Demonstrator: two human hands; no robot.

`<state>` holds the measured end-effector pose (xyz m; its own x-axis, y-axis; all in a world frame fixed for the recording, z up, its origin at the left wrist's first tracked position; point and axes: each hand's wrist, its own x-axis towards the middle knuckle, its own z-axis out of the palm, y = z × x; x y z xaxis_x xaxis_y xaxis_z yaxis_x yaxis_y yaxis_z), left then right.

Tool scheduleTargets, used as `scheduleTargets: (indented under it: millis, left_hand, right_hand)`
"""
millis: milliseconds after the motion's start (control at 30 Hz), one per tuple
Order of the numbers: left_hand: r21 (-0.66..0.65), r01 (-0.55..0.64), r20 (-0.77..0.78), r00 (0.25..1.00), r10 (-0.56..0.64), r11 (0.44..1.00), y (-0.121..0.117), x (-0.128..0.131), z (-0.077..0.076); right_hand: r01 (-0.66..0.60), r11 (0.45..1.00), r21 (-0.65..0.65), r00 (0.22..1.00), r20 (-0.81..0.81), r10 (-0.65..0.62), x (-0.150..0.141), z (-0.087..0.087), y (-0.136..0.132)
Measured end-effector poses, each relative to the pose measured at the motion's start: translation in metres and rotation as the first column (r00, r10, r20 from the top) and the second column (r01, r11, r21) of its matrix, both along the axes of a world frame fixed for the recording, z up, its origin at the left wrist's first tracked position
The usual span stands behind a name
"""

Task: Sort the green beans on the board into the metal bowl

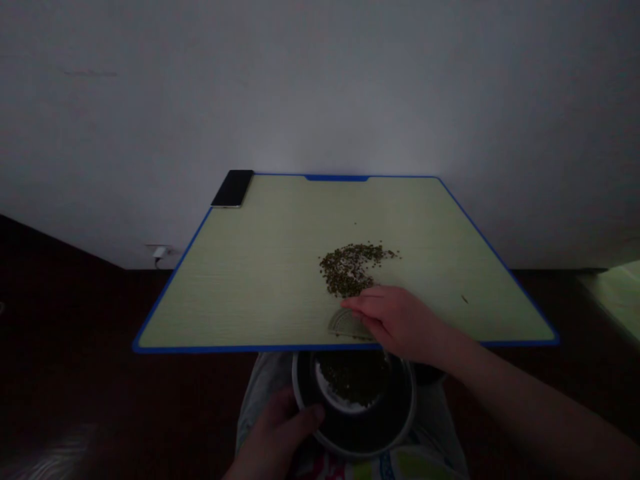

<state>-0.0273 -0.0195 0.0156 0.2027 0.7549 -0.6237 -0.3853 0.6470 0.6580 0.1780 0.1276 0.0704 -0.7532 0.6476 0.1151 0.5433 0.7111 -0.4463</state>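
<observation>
A pile of small dark green beans (353,268) lies on a pale green table top with a blue rim (240,280). My right hand (395,321) rests near the table's front edge, its fingers closed on a clear semicircular protractor (345,325) just in front of the pile. Below the edge, my left hand (280,427) grips the rim of a dark round bowl (355,437) held on my lap. The bowl has some of the same beans (353,377) in it.
A black phone (233,188) lies on the table's far left corner. One stray bean (465,299) sits at the right. A white wall stands behind, with a plug and socket (160,252) low on the left. The floor around is dark.
</observation>
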Motion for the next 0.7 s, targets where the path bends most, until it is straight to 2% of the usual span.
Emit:
scheduleTargets:
  millis: [200, 367, 433, 567, 700]
  left_hand:
    - [-0.019, -0.007, 0.046, 0.999, 0.008, 1.0, 0.0, 0.002, -0.005]
    - [-0.013, -0.001, 0.015, 1.0, 0.001, 1.0, 0.0, 0.001, -0.005]
    - [-0.013, 0.003, 0.002, 1.0, -0.003, 1.0, 0.001, 0.0, -0.003]
    - [-0.006, 0.026, 0.008, 1.0, -0.026, 1.0, 0.003, 0.0, 0.002]
    - [-0.017, 0.045, 0.019, 0.999, -0.045, 0.999, 0.005, 0.001, 0.002]
  right_hand:
    - [-0.039, 0.998, 0.046, 0.996, -0.083, 0.043, 0.002, -0.001, -0.019]
    - [-0.131, 0.985, 0.116, 0.989, -0.049, 0.137, 0.001, -0.006, -0.042]
    - [-0.13, 0.985, 0.115, 0.988, -0.068, 0.138, 0.005, -0.005, -0.05]
    - [0.002, 0.994, 0.106, 0.993, -0.114, 0.01, 0.029, -0.001, -0.054]
    - [0.242, 0.965, 0.105, 0.966, -0.12, -0.229, 0.062, 0.002, -0.044]
